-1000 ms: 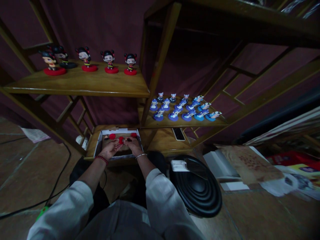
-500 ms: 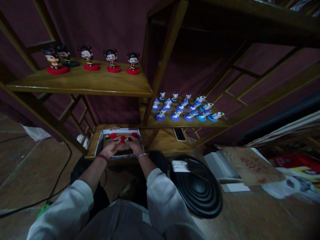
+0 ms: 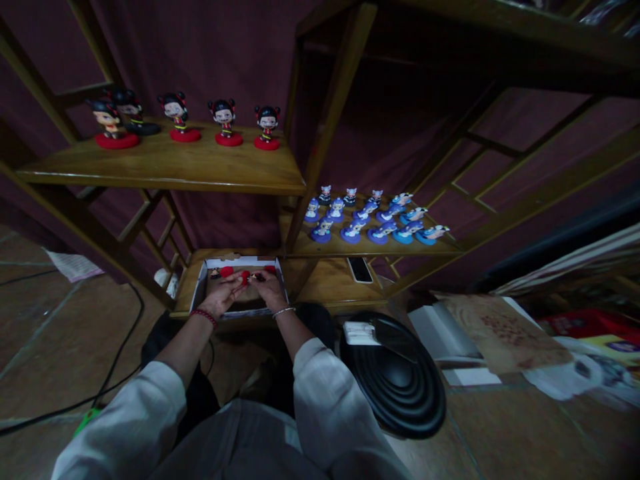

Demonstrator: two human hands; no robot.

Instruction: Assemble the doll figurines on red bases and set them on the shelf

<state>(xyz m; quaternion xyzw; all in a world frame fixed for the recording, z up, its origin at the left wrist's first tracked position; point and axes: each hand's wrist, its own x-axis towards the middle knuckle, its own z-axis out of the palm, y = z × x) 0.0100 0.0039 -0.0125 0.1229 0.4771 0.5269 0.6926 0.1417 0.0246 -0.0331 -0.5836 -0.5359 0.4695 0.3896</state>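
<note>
My left hand (image 3: 226,295) is closed on a small round red base (image 3: 245,277) over a shallow white cardboard box (image 3: 199,288). Close beside it, my right hand (image 3: 270,291) pinches a small black-haired figurine (image 3: 254,277). The base and the figurine are right up against each other; whether they are joined I cannot tell. Inside the box, at its far left, lies another small figurine (image 3: 215,273). Near it is a red disc (image 3: 227,271), and a second red piece (image 3: 269,269) shows at the far right of the box.
Several black-haired figurines on round bases (image 3: 229,139) stand on the upper left wooden shelf (image 3: 165,167). Rows of purple and blue figurines (image 3: 354,230) fill the right shelf. A phone (image 3: 359,269) lies below them. A black ribbed round object (image 3: 400,380) and cardboard (image 3: 500,333) are at right.
Both hands stay almost in the same place, still holding the red base and the figurine. The view has shifted very slightly.
</note>
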